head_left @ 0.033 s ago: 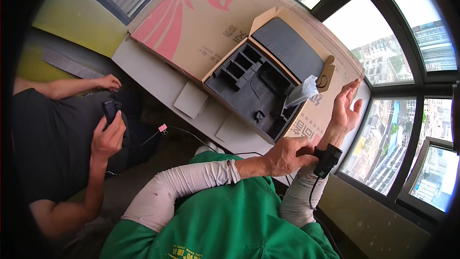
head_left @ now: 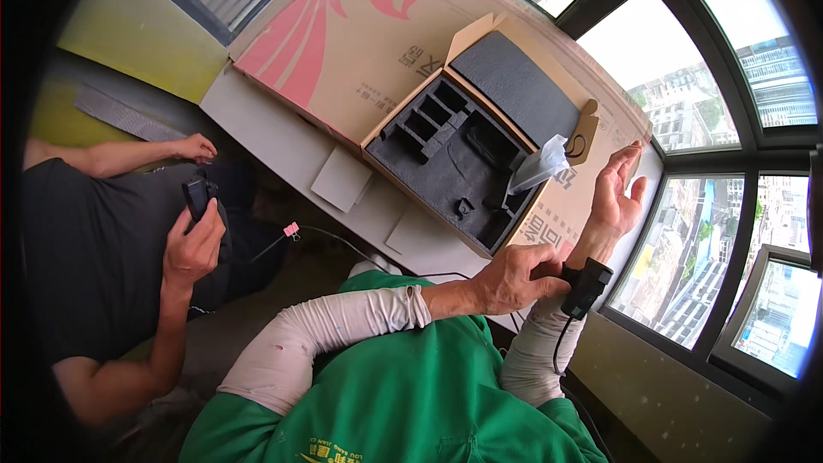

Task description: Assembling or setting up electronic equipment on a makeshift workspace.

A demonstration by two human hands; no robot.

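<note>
Head view shows almost no change from the other picture taken at the same instant: both hands and the box sit in the same spots, so the work on the wrist is at the same point. The left hand [head_left: 514, 279] reaches across and pinches its fingers together on a small black device with a thin black cable [head_left: 585, 287], which sits at the wrist of the raised right arm. The right hand [head_left: 615, 193] is held up with the fingers spread apart and holds nothing. Just behind the hands, on the pale desk [head_left: 266, 133], lies an open brown cardboard box with black foam slots inside [head_left: 454, 159], and a crumpled clear plastic bag [head_left: 538, 165] rests on its edge. Whether a strap goes round the wrist is hidden by the left hand. To the left, another person's hand [head_left: 193, 244] holds a dark thing, too small to make out. Where the cable ends is cut off below.
</note>
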